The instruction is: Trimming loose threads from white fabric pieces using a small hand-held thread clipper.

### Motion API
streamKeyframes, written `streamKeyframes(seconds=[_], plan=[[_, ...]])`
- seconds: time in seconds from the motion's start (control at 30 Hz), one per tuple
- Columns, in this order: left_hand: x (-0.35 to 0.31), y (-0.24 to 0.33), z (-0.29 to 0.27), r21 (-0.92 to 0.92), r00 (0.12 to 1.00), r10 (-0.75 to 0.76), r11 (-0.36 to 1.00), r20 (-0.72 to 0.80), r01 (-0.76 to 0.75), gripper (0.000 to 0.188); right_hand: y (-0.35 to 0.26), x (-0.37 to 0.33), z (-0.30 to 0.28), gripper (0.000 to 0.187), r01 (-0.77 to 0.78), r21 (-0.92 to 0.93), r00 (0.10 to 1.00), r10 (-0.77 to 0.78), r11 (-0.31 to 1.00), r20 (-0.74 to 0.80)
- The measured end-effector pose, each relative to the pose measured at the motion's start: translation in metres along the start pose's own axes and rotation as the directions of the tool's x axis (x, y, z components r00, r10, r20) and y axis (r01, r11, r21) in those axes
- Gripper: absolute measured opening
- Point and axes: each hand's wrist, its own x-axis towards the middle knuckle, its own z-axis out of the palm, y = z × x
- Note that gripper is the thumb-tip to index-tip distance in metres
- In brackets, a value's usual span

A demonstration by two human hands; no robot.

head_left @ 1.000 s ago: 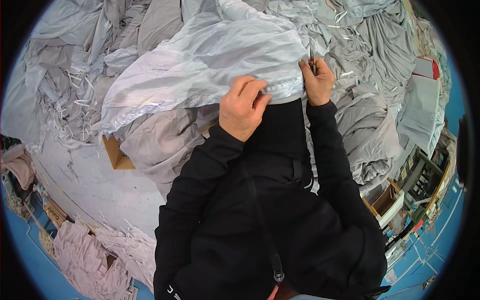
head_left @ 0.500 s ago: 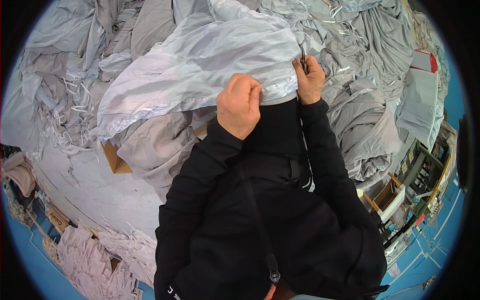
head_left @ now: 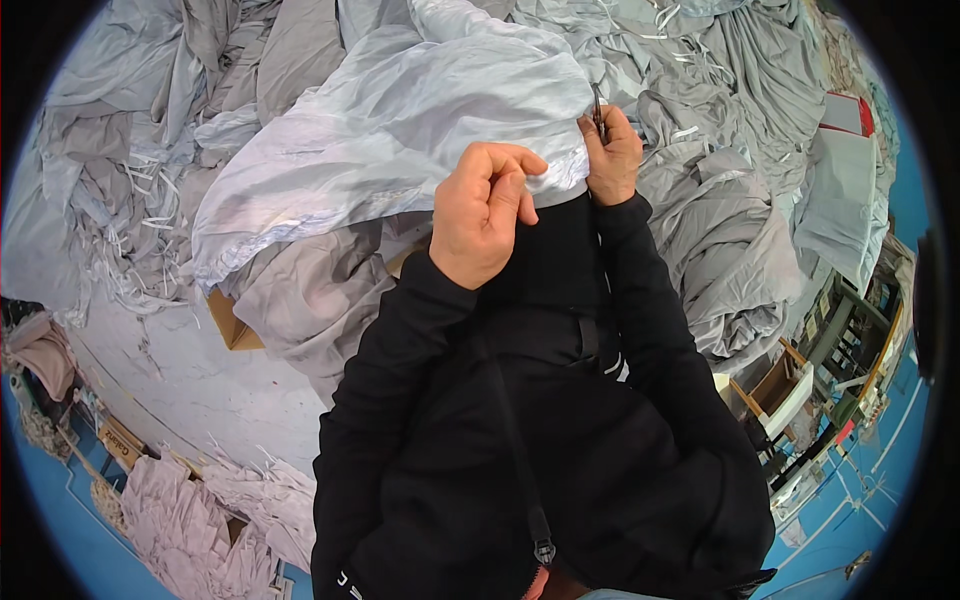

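Note:
A pale blue-white cloth [head_left: 400, 130] with a gathered edge is spread over the lap and toward the left. My left hand [head_left: 478, 215] is over its near edge, fingers loosely curled and a little apart, with nothing visible in them. At the cloth's right end, my right hand [head_left: 612, 155] is closed around dark metal thread snips [head_left: 599, 112], whose slim blades point away from me. The thumb of that hand lies against the cloth's corner; whether it also pinches the cloth, I cannot tell.
Heaps of grey cloth [head_left: 720, 100] with white ties lie ahead and to both sides. A cardboard box [head_left: 232, 322] stands under cloth on the left. Pinkish cloth [head_left: 175, 515] lies at lower left. To the right are a red-edged box [head_left: 847, 114] and a wooden drawer [head_left: 775, 388].
My left hand has loosened from a tight fist, its index finger now reaching out to the right. The right hand with the thread snips has shifted slightly left.

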Motion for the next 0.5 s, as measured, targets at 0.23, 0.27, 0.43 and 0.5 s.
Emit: streamKeyframes(seconds=[0.23, 0.27, 0.43, 0.5], plan=[[-0.005, -0.019, -0.023, 0.572, 0.995, 0.1, 0.816, 0.005, -0.085, 0.009, -0.006, -0.002, 0.001, 0.015, 0.013, -0.007, 1.0, -0.013, 1.0, 0.014], [-0.007, -0.019, -0.03, 0.657, 0.988, 0.149, 0.742, 0.032, -0.133, 0.009, -0.007, -0.002, 0.0, 0.015, 0.013, -0.007, 1.0, -0.013, 1.0, 0.014], [-0.034, -0.018, -0.072, 0.818, 0.982, 0.17, 0.552, 0.081, -0.163, 0.009, -0.003, 0.0, -0.001, 0.012, 0.005, 0.035, 1.0, -0.005, 0.999, 0.02], [-0.049, -0.006, -0.089, 0.869, 0.991, 0.128, 0.486, 0.036, -0.095, 0.007, 0.001, 0.001, -0.002, 0.012, 0.004, 0.057, 1.0, -0.006, 0.998, 0.029]])
